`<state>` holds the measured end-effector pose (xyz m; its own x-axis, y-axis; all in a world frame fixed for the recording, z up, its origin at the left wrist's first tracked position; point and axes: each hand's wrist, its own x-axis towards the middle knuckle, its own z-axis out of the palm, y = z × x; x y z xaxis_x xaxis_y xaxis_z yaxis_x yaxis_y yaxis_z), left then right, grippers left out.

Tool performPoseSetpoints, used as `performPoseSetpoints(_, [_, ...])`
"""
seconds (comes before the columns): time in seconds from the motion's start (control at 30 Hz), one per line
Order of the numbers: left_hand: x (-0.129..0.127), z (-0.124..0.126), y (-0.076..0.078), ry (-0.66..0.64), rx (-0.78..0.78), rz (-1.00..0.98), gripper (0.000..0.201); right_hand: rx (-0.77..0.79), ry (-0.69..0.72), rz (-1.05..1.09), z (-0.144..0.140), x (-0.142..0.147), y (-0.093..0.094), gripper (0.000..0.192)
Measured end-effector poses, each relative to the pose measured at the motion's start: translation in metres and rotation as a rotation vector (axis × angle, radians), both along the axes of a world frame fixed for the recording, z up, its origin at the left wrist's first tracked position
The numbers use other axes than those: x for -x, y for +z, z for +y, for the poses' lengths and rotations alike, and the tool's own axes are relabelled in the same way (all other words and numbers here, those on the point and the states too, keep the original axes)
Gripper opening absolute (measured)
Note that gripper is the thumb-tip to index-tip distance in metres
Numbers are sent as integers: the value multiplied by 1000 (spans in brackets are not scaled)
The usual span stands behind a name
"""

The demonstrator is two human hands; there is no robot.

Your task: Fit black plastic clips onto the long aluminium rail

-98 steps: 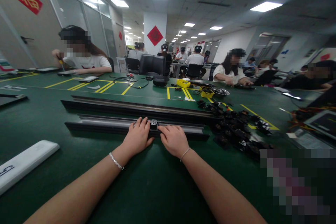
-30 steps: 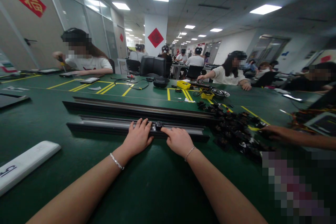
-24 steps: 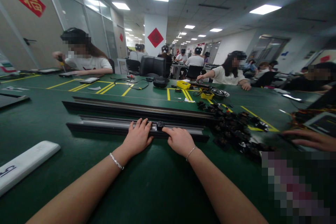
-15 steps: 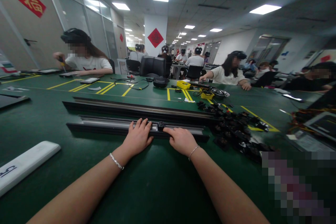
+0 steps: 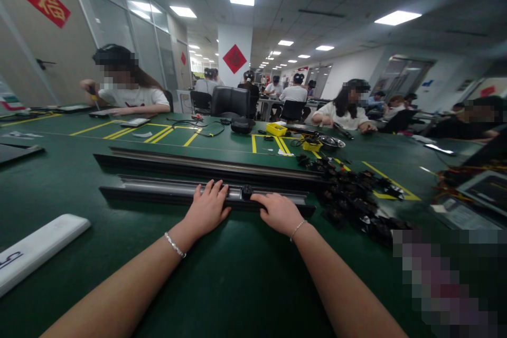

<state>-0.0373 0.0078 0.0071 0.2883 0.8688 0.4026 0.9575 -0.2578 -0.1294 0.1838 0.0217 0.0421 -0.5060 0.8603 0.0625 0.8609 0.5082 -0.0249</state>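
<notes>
Green table [image 5: 237, 274] | both hands' grip spread on rail [image 5: 158, 188] | yellow bin [image 5: 276, 127]: contents unclear

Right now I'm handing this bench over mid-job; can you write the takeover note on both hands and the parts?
Left hand: flat on the near long black-and-silver metal rail, pressing, gripping nothing.
Right hand: on the same rail, fingertips beside the small black slider block seated in its channel.
Second matching rail lies just behind; pile of small black parts to the right on the green mat.
Done: one block in the rail. Left: the pile appears unfitted.
</notes>
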Motion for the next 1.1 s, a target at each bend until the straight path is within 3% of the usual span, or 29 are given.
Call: performPoseSetpoints(1.1, [1, -1, 1, -3, 5, -15, 54, 85, 58, 121, 8, -24, 2, 46])
